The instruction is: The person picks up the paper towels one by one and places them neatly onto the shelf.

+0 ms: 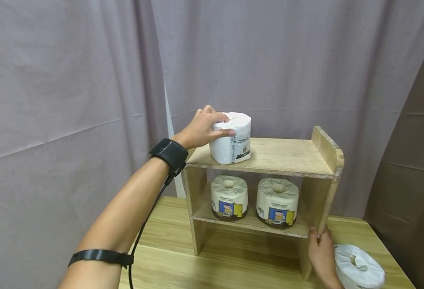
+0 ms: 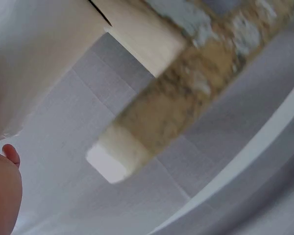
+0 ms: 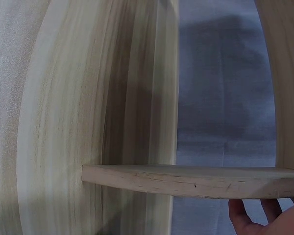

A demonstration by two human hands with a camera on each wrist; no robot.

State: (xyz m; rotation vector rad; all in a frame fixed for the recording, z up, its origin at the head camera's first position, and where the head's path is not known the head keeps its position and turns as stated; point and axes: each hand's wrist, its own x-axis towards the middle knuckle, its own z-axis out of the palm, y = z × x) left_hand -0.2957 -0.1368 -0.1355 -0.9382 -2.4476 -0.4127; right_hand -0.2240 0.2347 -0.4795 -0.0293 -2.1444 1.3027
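On the top board of a small wooden shelf (image 1: pixel 284 154), toward its left end, stands a white wrapped toilet paper roll (image 1: pixel 239 140). My left hand (image 1: pixel 204 127) grips this roll from the left, thumb across its front and fingers at its top. In the left wrist view the roll (image 2: pixel 34 58) looms beside the shelf's worn side edge (image 2: pixel 161 107), with a fingertip below it. Low on the right, my right hand (image 1: pixel 322 253) holds the shelf's side panel. The right wrist view shows its fingers (image 3: pixel 240 215) against that panel (image 3: pixel 186 181).
Two toilet paper rolls in printed wrappers, one left (image 1: pixel 230 196) and one right (image 1: pixel 278 202), stand on the middle board. Another white roll (image 1: pixel 363 275) is on the wooden table (image 1: pixel 161 257), right of my right hand. Grey curtains (image 1: pixel 288 60) hang behind.
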